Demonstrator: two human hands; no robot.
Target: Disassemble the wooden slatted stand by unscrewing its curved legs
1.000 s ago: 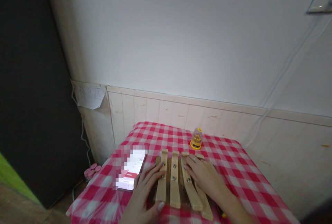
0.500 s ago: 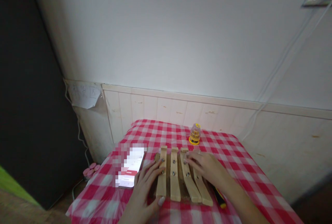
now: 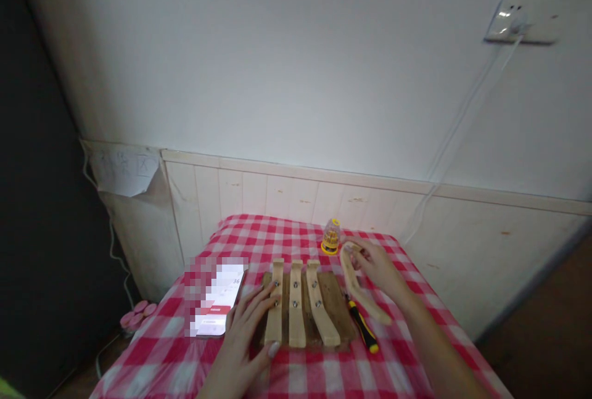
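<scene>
My left hand lies at the left side of a brown wooden board, fingers stretched over the leftmost pale wooden strip and thumb near that strip's lower end. Three curved wooden strips rest on the board, including the middle strip and the right strip, each with two metal screws. To the right of the board, my right hand pinches a loose curved wooden strip by its upper end. Just below that strip lies a black-and-yellow screwdriver.
A phone with a lit screen lies left of my left hand. Behind the board stands a clear-topped yellow case of screwdriver bits. The checked tablecloth reaches the wall, where a socket holds a plugged cable.
My right hand has lifted the rightmost strip off the board and carried it right, uncovering the board and the screwdriver. My left hand stays on the left strip. The camera view has turned slightly right.
</scene>
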